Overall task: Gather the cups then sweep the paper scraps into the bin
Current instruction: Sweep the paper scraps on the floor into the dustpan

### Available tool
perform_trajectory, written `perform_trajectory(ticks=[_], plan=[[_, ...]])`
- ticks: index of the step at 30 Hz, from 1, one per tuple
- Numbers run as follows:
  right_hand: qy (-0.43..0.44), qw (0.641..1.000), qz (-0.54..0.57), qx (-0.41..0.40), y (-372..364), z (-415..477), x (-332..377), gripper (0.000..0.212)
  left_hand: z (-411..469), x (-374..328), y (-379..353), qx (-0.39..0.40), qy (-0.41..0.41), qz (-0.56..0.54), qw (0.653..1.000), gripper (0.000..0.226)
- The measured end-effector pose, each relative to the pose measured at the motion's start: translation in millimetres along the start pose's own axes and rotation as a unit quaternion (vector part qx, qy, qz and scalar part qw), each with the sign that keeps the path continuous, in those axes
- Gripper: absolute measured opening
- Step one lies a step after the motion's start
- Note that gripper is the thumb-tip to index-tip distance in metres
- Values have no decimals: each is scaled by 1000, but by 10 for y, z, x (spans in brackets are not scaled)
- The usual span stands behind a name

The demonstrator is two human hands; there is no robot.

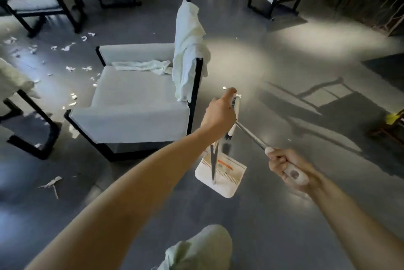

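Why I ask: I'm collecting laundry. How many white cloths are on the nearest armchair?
2. One draped cloth hangs over the armchair's black side frame; one crumpled cloth lies along the back of the seat cushion. Anything behind the draped one is hidden.

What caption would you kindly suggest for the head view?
Left hand grips dustpan handle, right hand the broom; paper scraps lie beside the armchair.

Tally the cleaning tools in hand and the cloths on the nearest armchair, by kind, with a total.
Dustpan: 1, held by the left hand
Broom: 1, held by the right hand
White cloths: 2, the draped cloth and the seat cloth
Total: 4
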State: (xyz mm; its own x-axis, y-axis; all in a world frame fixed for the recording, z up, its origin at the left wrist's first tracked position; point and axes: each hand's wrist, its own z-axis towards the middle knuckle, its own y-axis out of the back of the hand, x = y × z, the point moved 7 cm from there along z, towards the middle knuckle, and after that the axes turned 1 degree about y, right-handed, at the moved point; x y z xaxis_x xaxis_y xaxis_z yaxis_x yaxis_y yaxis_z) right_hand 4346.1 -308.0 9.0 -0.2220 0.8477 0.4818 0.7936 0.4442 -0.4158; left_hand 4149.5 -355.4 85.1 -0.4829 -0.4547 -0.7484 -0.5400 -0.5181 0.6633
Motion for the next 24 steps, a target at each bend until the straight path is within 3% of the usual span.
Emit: perform_trajectory(ticks=[9, 24], plan=[[-21, 999, -28, 34, 173, 1751, 2402, 25, 2692, -293, -747, -8, 60, -39, 997, 59], [-76, 990, -98, 64, 106, 4507, 6395, 23, 7236, -797, -1392, -90, 87, -15, 992, 55]])
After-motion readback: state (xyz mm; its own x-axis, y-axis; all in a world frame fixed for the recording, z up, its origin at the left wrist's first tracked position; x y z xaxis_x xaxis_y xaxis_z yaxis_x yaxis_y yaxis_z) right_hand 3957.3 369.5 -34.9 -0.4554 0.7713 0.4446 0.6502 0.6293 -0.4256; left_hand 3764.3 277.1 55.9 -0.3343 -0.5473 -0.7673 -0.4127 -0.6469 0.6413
